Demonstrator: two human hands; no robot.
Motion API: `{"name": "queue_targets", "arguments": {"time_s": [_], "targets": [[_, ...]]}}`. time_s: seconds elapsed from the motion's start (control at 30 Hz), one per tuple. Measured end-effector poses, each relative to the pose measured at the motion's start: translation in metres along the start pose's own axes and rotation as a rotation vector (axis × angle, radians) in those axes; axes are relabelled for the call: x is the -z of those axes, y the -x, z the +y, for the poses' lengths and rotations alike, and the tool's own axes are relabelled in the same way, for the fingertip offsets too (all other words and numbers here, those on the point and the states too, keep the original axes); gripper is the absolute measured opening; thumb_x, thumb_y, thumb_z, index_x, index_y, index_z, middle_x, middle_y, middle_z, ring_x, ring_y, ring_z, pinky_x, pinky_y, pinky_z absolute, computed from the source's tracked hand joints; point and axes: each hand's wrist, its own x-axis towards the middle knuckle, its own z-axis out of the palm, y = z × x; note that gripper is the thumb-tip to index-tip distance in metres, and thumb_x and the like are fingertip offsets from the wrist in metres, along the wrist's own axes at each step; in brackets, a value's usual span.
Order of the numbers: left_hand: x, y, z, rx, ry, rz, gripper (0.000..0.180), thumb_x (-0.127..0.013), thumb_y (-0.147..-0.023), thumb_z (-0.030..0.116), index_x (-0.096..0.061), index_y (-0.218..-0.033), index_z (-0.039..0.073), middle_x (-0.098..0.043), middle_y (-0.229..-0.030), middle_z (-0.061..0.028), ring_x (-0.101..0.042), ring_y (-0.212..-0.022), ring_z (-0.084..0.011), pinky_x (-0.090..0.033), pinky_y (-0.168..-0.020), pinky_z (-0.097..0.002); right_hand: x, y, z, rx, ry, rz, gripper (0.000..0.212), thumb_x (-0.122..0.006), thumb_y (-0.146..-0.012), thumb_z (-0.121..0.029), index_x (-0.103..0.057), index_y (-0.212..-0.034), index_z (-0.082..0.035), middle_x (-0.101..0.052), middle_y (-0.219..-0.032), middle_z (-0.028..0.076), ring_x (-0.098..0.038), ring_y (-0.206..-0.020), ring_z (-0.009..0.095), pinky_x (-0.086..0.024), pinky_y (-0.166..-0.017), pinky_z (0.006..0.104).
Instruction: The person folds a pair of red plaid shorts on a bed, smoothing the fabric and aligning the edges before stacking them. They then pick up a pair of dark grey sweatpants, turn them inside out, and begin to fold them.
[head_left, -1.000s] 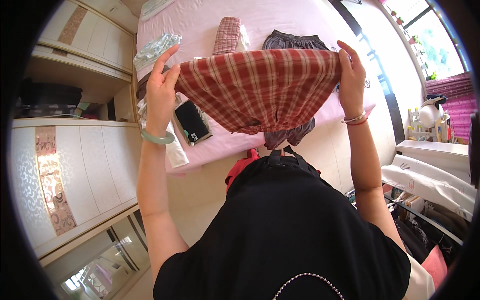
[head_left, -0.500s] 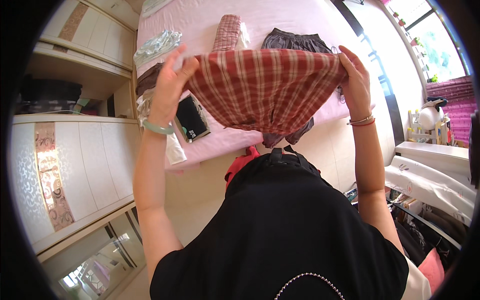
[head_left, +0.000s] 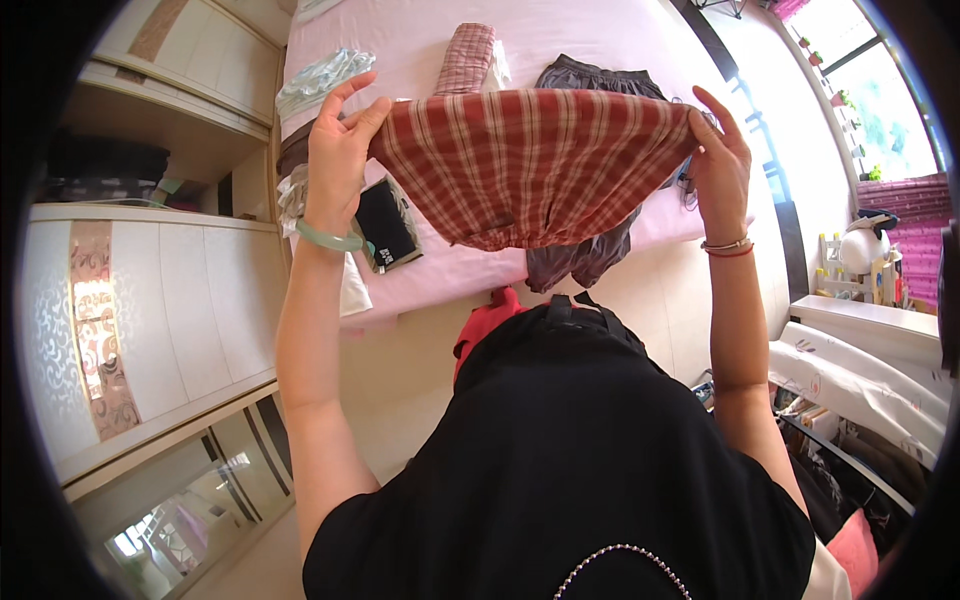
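Red plaid garment [head_left: 545,160] is up, opened out between the hands over the bed [head_left: 410,35]; not folded, not set down. Left hand [head_left: 338,155] grip pinches one end, right hand [head_left: 722,160] grip the other. Count: one plaid piece; on bed, one dark gray garment [head_left: 600,76], one pink quilted bundle [head_left: 466,60], one black flat item [head_left: 385,225].

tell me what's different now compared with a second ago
The left hand has shifted slightly right, a little closer to the right hand, and the red plaid garment sits slightly higher in view; the camera view has shifted too. Nothing was visibly taken up or let go: both hands still hold the garment spread, and the dark garment stays on the bed.
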Motion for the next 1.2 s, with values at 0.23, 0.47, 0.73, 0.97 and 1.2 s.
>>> {"name": "queue_targets", "arguments": {"time_s": [0.23, 0.47, 0.73, 0.97, 1.2], "targets": [[-0.009, 0.012, -0.018, -0.007, 0.006, 0.005, 0.037, -0.068, -0.094, 0.011, -0.055, -0.127, 0.004, -0.072, -0.097, -0.0066, -0.064, -0.083, -0.0068, -0.049, -0.075, -0.0200, 0.000, -0.002, -0.006, -0.083, 0.057, -0.026, 0.036, -0.065, -0.094, -0.010, -0.060, -0.129, -0.002, -0.071, -0.098, 0.004, -0.063, -0.086, 0.008, -0.048, -0.079, 0.0209], [-0.008, 0.007, -0.009, -0.116, -0.251, 0.050, 0.038, -0.069, -0.093, 0.014, -0.056, -0.128, 0.008, -0.074, -0.089, -0.0089, -0.064, -0.080, -0.0060, -0.049, -0.072, -0.0200, 0.005, 0.003, -0.017, 0.011, 0.169, -0.020, 0.035, -0.066, -0.093, -0.010, -0.062, -0.126, 0.000, -0.072, -0.099, 0.008, -0.066, -0.089, 0.011, -0.051, -0.082, 0.0211], [-0.001, 0.015, -0.015, 0.042, -0.223, -0.082, 0.047, -0.068, -0.094, 0.012, -0.048, -0.136, 0.007, -0.072, -0.100, -0.0104, -0.067, -0.090, -0.0117, -0.053, -0.082, -0.0259, 0.017, -0.003, -0.011, -0.081, 0.203, -0.042, 0.039, -0.068, -0.092, -0.016, -0.062, -0.126, 0.000, -0.072, -0.100, 0.007, -0.065, -0.090, 0.011, -0.051, -0.082, 0.0251], [0.002, 0.008, -0.034, 0.067, -0.001, 0.014, 0.044, -0.075, -0.088, 0.011, -0.056, -0.127, 0.006, -0.074, -0.096, -0.0087, -0.066, -0.088, -0.0083, -0.049, -0.079, -0.0215, 0.010, -0.022, -0.005, -0.084, 0.379, -0.066, 0.040, -0.070, -0.090, -0.020, -0.063, -0.126, -0.002, -0.072, -0.099, 0.008, -0.066, -0.091, 0.013, -0.051, -0.083, 0.0249], [0.024, -0.046, -0.043, 0.101, -0.070, 0.017, 0.040, -0.075, -0.088, 0.016, -0.059, -0.124, 0.007, -0.073, -0.097, -0.0068, -0.066, -0.090, -0.0091, -0.051, -0.080, -0.0249, -0.004, -0.075, 0.025, -0.199, 0.318, -0.123, 0.038, -0.065, -0.095, -0.025, -0.064, -0.128, -0.007, -0.069, -0.107, 0.003, -0.062, -0.098, 0.010, -0.048, -0.087, 0.0273]]}}
